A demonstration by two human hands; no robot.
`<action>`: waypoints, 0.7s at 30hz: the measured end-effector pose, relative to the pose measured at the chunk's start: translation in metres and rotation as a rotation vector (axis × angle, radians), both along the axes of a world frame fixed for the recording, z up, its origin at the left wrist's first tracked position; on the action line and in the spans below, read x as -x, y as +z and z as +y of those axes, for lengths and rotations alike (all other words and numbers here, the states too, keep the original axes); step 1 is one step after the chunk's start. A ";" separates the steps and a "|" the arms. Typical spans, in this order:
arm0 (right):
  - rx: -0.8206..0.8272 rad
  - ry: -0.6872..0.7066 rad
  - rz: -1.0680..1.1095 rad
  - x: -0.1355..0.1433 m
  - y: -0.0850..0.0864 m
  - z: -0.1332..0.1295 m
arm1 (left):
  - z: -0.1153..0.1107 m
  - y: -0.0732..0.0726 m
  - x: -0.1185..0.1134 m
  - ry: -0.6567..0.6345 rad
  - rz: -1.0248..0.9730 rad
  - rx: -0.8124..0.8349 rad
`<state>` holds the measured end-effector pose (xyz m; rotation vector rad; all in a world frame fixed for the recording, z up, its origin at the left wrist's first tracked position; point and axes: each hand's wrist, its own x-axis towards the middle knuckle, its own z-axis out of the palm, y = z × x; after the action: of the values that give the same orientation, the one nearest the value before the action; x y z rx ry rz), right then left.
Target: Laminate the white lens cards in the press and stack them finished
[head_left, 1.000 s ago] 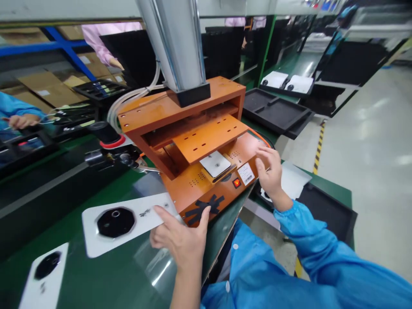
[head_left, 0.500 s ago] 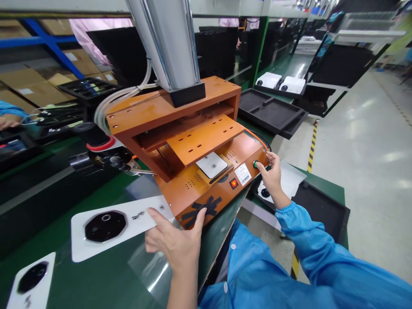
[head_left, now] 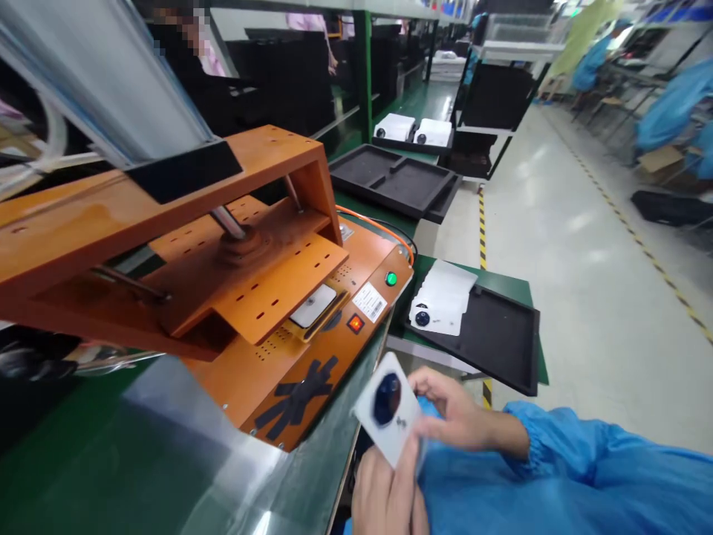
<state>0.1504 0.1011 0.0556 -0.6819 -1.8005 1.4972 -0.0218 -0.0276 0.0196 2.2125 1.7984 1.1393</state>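
A white panel [head_left: 384,412] with a dark rounded window and small black markings is held tilted in front of my body. My left hand [head_left: 387,490] grips its lower end, fingers closed. On its right edge my right hand [head_left: 454,412] pinches it between thumb and fingers. Beyond stands an orange press [head_left: 312,371], its upper plate [head_left: 278,286] low over another white piece [head_left: 313,305], which is partly hidden under it. A green button [head_left: 391,279] and a lit red switch [head_left: 355,322] sit on the press's front.
To the right, a black tray [head_left: 504,342] carries several overlapping white panels [head_left: 443,297]. Farther back lie stacked black trays [head_left: 390,178] and more white panels [head_left: 433,132]. The green bench [head_left: 139,475] has clear sheeting on it. Other people are in the background.
My right hand has left the green button and now grips the white panel. My left hand has brought that panel right, in front of me. The press plate has come down. The view has swung right.
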 end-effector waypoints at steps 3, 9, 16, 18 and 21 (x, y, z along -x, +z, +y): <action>0.241 -0.188 -0.095 -0.014 -0.028 0.010 | 0.022 -0.002 -0.008 -0.105 0.073 0.106; -0.170 -0.642 -0.625 -0.094 -0.085 0.120 | 0.021 -0.011 0.012 -0.173 0.112 0.136; -0.288 -0.572 -0.829 -0.130 -0.149 0.170 | 0.010 -0.004 0.023 -0.200 0.029 0.075; -0.349 -0.572 -0.861 -0.129 -0.159 0.171 | 0.008 0.000 0.020 -0.180 -0.005 0.079; -0.440 -0.596 -0.876 -0.127 -0.165 0.168 | 0.001 0.010 0.014 -0.146 -0.026 0.098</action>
<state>0.2774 0.2695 -0.1091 -1.6140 -2.1328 0.3712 -0.0358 -0.0270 0.0297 2.2202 1.6157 1.0239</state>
